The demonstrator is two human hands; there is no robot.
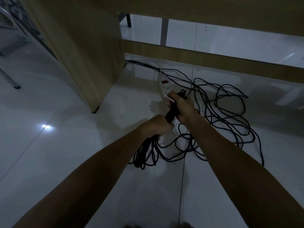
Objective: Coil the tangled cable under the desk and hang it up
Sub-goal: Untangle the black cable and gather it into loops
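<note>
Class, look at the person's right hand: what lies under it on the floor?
A white power strip runs under the right hand; its red switch shows, its near end is covered. Loose black cable lies beside it.

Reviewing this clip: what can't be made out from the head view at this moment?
- Far end of the power strip: the right hand covers it.
- Whether the black cable is plugged into the strip: dim, and hidden by that hand.
- How many loops the left hand holds: strands merge into a dark bundle.
- Any hook for hanging: none in view; the desk is cut off by the top edge.
</note>
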